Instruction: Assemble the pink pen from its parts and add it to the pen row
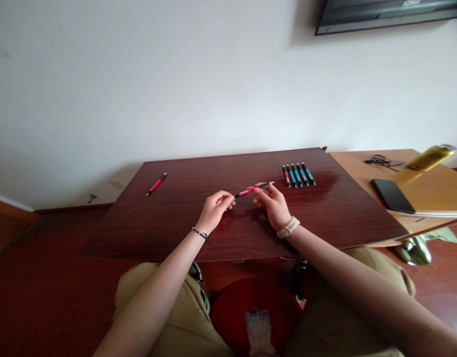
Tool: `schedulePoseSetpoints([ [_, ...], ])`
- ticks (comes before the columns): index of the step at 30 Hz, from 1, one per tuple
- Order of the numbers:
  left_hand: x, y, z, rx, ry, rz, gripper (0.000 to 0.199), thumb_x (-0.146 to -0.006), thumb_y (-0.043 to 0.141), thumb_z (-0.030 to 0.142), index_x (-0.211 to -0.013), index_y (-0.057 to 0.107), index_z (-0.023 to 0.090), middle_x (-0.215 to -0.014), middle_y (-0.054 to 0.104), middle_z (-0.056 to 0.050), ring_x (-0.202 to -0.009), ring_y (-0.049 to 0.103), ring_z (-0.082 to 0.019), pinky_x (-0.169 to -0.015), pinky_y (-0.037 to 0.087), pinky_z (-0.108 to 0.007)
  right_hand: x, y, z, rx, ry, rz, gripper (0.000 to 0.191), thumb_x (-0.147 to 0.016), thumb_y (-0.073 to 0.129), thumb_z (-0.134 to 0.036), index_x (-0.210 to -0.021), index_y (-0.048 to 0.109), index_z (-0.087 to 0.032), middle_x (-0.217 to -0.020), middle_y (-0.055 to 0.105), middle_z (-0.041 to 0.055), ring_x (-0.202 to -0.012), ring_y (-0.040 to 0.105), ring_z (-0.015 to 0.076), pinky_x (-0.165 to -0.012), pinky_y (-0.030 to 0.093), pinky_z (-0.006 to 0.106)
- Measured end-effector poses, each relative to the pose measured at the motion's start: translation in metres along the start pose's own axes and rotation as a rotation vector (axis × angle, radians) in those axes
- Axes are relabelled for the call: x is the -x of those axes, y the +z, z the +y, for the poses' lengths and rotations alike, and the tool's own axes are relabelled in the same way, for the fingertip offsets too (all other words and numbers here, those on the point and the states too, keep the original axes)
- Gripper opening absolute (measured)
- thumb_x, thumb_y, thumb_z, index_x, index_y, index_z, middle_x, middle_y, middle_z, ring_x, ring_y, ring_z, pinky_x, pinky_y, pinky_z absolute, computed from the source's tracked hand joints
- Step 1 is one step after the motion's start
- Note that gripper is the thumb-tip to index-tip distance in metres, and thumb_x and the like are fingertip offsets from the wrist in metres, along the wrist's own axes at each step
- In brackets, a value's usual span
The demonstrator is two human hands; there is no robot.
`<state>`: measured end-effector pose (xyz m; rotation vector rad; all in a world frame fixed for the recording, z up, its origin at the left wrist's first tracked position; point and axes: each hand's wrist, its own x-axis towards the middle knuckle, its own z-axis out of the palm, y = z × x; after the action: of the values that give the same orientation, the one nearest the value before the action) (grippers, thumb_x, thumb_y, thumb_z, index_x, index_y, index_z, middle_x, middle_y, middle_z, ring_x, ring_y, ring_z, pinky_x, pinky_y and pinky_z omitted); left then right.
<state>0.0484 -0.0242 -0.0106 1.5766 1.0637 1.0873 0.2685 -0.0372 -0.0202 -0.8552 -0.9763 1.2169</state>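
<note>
A pink and black pen [246, 192] is held between my two hands above the dark wooden table [199, 238]. My left hand [216, 207] pinches its left end with closed fingers. Farther along the barrel, my right hand [272, 203] grips it between thumb and fingers, the pale tip pointing out to the right. Past my right hand, several teal and black pens [299, 175] lie side by side, with one pink and black pen [286, 176] at the left of their row. Another pink pen [156, 184] rests alone on the table's left part.
A wooden side table [432, 193] stands at the right, bearing a black phone [392, 195], a dark cable [382, 161] and a yellow can [432, 157]. Below the table's front edge, a red stool [228, 307] sits between my knees. A television [384, 17] hangs on the wall.
</note>
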Motion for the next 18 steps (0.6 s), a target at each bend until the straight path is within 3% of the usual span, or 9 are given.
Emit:
schedulePoseSetpoints([
  [5, 0.0003, 0.0007, 0.0, 0.021, -0.002, 0.017, 0.029, -0.089, 0.079, 0.043, -0.1, 0.071, 0.018, -0.092, 0.076, -0.006, -0.08, 0.07, -0.018, -0.074, 0.056, -0.028, -0.0004, 0.0006, -0.0003, 0.004, 0.004, 0.005, 0.037, -0.086, 0.085, -0.046, -0.109, 0.068, -0.022, -0.11, 0.081, 0.006, -0.068, 0.062, 0.0118, -0.058, 0.046, 0.026],
  [10, 0.0005, 0.0005, 0.0, -0.011, 0.003, -0.01, 0.033, -0.097, 0.069, 0.05, -0.098, 0.071, 0.017, -0.092, 0.078, -0.008, -0.078, 0.07, -0.017, -0.074, 0.055, -0.029, 0.0, 0.0011, -0.0014, 0.02, 0.01, 0.011, 0.039, -0.085, 0.085, -0.049, -0.108, 0.068, -0.023, -0.112, 0.081, 0.0062, -0.069, 0.063, 0.0124, -0.059, 0.047, 0.027],
  [15, 0.0006, 0.0003, 0.0, -0.008, 0.015, 0.021, 0.032, -0.09, 0.078, 0.047, -0.1, 0.071, 0.018, -0.093, 0.077, -0.007, -0.08, 0.071, -0.019, -0.074, 0.057, -0.03, 0.0002, 0.0012, -0.0015, 0.04, 0.015, 0.016, 0.042, -0.084, 0.085, -0.052, -0.109, 0.068, -0.023, -0.113, 0.081, 0.0068, -0.069, 0.063, 0.013, -0.059, 0.048, 0.027],
  [18, 0.0007, 0.0003, 0.0006, -0.019, 0.005, 0.009, 0.032, -0.094, 0.073, 0.049, -0.099, 0.072, 0.018, -0.092, 0.078, -0.008, -0.078, 0.071, -0.018, -0.073, 0.056, -0.03, 0.0, 0.0009, -0.0008, 0.022, 0.011, 0.009, 0.039, -0.086, 0.085, -0.049, -0.109, 0.068, -0.023, -0.113, 0.081, 0.0061, -0.069, 0.062, 0.0123, -0.058, 0.047, 0.026],
])
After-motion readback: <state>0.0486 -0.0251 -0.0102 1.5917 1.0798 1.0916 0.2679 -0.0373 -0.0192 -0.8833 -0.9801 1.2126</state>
